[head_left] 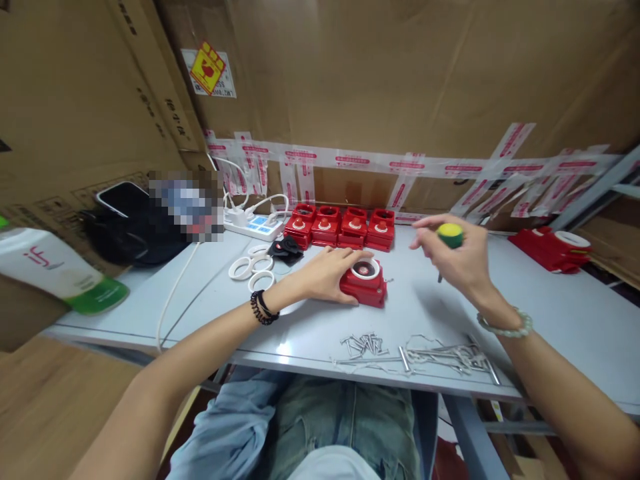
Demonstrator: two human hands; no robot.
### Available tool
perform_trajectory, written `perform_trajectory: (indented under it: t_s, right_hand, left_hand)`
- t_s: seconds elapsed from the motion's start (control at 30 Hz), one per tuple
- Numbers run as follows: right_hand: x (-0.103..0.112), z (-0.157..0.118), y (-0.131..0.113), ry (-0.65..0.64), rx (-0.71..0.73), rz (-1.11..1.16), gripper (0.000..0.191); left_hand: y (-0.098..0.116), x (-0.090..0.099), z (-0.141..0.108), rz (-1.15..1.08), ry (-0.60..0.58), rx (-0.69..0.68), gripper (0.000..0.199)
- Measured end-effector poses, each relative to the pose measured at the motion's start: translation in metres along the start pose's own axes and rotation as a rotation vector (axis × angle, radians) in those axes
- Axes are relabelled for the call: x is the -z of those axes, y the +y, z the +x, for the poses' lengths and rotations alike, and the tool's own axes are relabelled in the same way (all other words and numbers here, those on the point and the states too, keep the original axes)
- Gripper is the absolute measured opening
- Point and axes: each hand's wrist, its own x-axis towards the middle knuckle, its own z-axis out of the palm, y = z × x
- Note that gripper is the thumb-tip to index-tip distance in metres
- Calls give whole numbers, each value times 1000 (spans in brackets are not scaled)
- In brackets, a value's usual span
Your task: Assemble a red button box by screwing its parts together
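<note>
My left hand (336, 273) grips a red box (367, 291) from its left side, the thumb low and the fingers over the back. A white ring (365, 268) sits round a dark disc on top of that box, which rests on the table. To the right, my right hand (457, 257) is raised above the tabletop, wrapped round a screwdriver (451, 235) with a yellow and green handle. The screwdriver's shaft points down and does not touch the red box. Several screws (367, 344) lie in a pile near the front edge.
Several red units (325, 227) line the back, beside a power strip (255, 225). White rings (241, 268) lie left of my left hand. Metal T-handled rods with string (445, 357) lie in front. Another red unit (553, 250) is far right, a bottle (60, 270) far left.
</note>
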Motion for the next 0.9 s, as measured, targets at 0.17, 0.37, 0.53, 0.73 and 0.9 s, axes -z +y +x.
perform_trajectory:
  t_s: [0.17,0.37,0.53,0.73,0.9]
  right_hand:
    - [25,16,17,103,-127,264,24]
    - [22,16,28,42,-317,388,40]
    - [17,-1,21,153,104,6,20]
    - [-15,-23,21,-708,225,-411,19]
    - [-38,-28,29,-911,215,-582,23]
  left_hand:
    - [-12,0,-6,-147,75,-44,82]
    - [-23,10,-19,-241,241,-53,84]
    - [-26,21,-21,-161,293,-54,81]
    - [-29,32,-22,-5,328,-1,76]
    - [-30,34,-23,42,316,23,76]
